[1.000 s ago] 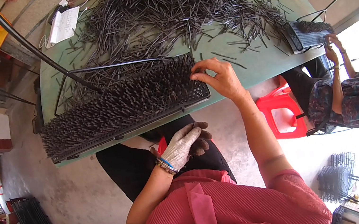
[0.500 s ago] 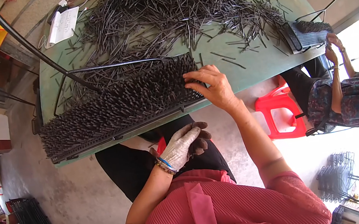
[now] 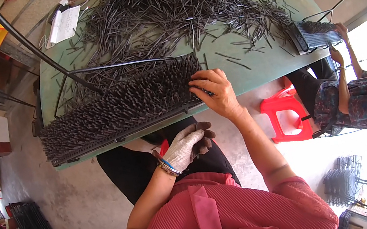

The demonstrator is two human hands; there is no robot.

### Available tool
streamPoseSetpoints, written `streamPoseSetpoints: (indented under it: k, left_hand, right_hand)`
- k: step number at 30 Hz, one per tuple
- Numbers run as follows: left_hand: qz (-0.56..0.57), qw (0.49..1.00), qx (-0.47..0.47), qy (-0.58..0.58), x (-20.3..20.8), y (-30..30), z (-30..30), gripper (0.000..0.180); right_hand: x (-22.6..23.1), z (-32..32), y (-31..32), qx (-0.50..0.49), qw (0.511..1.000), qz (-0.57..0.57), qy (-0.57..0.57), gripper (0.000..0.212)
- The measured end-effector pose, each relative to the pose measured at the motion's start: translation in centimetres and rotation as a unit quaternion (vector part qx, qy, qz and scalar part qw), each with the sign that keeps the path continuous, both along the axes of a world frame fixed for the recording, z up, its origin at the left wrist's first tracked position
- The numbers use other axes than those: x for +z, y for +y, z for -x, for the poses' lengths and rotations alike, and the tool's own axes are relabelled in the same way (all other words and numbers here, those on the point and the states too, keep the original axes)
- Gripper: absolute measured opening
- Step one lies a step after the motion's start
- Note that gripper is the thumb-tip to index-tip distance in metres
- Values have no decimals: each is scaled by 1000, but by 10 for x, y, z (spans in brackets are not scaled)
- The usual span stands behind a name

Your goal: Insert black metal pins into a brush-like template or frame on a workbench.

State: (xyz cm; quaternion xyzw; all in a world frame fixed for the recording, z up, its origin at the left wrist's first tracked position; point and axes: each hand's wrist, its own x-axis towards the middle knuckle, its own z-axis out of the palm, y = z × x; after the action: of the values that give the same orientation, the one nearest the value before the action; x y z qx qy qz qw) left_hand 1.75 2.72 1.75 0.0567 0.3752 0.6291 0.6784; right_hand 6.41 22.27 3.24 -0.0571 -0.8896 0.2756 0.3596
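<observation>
A long black rack (image 3: 121, 137) stands along the near edge of the table, densely filled with upright short black sticks (image 3: 117, 101). My bare right hand (image 3: 217, 93) is at the rack's right end, fingers bent and drawn together against the last sticks. What lies between its fingertips is too small to make out. Over my lap, below the rack, is my left hand (image 3: 185, 149) in a whitish work glove with dark fingers. Its fingers are curled, and whatever they hold is hidden.
A big heap of loose black sticks (image 3: 164, 5) covers the far part of the green table (image 3: 253, 65). A black metal frame (image 3: 43, 58) rises from the rack. At right, a co-worker's hands (image 3: 336, 55) work at a second rack (image 3: 315, 37). A red stool (image 3: 286, 113) stands between us.
My right hand has shifted slightly at the rack's end, its fingers closer to the sticks. The left hand stays nearly still. The co-worker's hands have moved apart around the other rack.
</observation>
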Motion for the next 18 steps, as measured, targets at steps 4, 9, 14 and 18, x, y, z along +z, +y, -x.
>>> streamPoseSetpoints:
  k: [4, 9, 14, 18]
  left_hand:
    - [1, 1000, 12, 7, 19, 4, 5, 29]
    - [24, 999, -5, 29, 16, -2, 11, 29]
    - [30, 999, 15, 38, 6, -9, 15, 28]
    - [4, 994, 5, 108, 22, -10, 15, 25]
  right_hand:
    - [-4, -2, -3, -39, 995, 86, 3, 17]
    - [-1, -5, -6, -59, 997, 38, -6, 26]
    - [24, -13, -15, -53, 997, 30, -39, 28]
    - [24, -29, -45, 37, 973, 183, -138, 22]
